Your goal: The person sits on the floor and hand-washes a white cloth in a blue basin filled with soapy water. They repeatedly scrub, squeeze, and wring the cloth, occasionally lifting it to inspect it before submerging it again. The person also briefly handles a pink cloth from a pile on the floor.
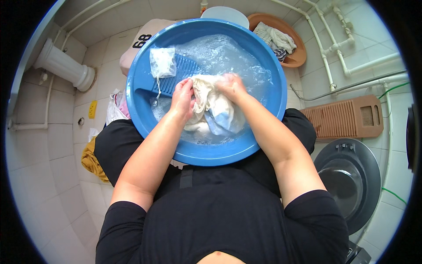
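A big blue basin [273,94] of water stands between my knees, with a ribbed washboard part [182,66] built into its left side. Wet white cloth [204,94] with a light blue patch lies partly in the water under both hands. My left hand [182,97] is closed on the bunched edge of this cloth. My right hand [231,87] grips its upper right part; the fingers are partly blurred. On the washboard part rests a small white mesh bag [162,63] with its cord hanging down.
Behind the basin on the right, a brown basin [299,48] holds striped and white clothes. A brown washboard [347,118] and a dark grey basin [369,176] are at the right. Mustard cloth [93,160] lies left of my leg; white pipes [336,48] line the walls.
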### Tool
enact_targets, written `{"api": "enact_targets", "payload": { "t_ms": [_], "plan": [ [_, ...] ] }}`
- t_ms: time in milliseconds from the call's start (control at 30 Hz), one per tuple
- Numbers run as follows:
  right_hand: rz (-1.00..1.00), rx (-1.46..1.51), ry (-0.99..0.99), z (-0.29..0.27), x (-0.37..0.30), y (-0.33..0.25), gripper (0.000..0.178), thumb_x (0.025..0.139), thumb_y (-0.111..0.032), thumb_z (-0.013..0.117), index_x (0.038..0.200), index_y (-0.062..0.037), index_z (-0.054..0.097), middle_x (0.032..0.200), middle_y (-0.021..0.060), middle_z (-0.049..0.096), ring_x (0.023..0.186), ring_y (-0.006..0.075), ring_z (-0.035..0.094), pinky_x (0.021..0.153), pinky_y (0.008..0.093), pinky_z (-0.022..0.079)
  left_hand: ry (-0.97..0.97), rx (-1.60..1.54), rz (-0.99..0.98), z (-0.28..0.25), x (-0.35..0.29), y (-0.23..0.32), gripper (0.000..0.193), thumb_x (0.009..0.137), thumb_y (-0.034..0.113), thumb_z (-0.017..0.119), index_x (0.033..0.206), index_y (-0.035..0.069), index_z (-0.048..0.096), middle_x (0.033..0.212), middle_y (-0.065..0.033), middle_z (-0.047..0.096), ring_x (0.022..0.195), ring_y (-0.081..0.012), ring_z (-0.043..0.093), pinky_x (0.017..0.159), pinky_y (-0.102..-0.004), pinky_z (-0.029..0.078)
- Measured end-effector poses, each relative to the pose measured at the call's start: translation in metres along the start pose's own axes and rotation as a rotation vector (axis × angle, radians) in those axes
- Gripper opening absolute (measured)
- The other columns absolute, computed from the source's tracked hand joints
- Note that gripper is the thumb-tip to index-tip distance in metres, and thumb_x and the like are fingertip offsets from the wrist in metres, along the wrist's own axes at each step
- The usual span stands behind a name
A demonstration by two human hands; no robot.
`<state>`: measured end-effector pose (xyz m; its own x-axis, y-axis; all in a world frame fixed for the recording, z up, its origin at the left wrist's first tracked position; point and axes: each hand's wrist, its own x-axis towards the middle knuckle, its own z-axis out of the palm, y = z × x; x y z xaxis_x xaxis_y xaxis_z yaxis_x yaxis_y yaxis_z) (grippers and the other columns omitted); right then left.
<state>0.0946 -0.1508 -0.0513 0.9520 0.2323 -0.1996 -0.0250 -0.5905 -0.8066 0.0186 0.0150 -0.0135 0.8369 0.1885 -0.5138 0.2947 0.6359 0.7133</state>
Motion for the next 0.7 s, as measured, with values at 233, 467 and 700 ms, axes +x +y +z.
{"api": "enact_targets", "payload": {
  "t_ms": [233,467,700],
  "plan": [
    [-1.0,0.155,-0.049,0.031,-0.092,-0.117,0.015,0.063,-0.005,0.065,0.071,-0.0026,0.052,0.098,0.011,0.055,0.081,0.0258,0.058,0.071,0.0309,0.047,-0.451,-0.489,-0.302,-0.046,0.041,-0.009,0.039,0.09,0.042,0.041,0.11,0.008,0.048,0.1,-0.0115,0.057,0.092,-0.0255,0.058,0.081,-0.0376,0.048],
    [-1.104,-0.054,0.132,0.044,-0.087,-0.1,0.02,0.062,-0.018,0.068,0.067,-0.0088,0.051,0.073,0.0084,0.054,0.062,0.0272,0.056,0.053,0.0342,0.046,-0.533,-0.414,-0.451,-0.04,0.038,-0.027,0.03,0.091,0.032,0.041,0.095,0.006,0.056,0.085,-0.0086,0.06,0.082,-0.0217,0.058,0.074,-0.0368,0.048],
    [-0.475,-0.142,0.418,0.022,-0.014,-0.035,0.026,0.076,-0.025,0.059,0.069,-0.0016,0.051,0.07,0.016,0.052,0.061,0.0333,0.052,0.06,0.039,0.043,-0.23,-0.232,-0.358,0.006,-0.018,-0.005,0.026,0.089,0.023,0.04,0.093,0.003,0.056,0.09,-0.0097,0.059,0.084,-0.0234,0.058,0.078,-0.0371,0.049]
  ]
}}
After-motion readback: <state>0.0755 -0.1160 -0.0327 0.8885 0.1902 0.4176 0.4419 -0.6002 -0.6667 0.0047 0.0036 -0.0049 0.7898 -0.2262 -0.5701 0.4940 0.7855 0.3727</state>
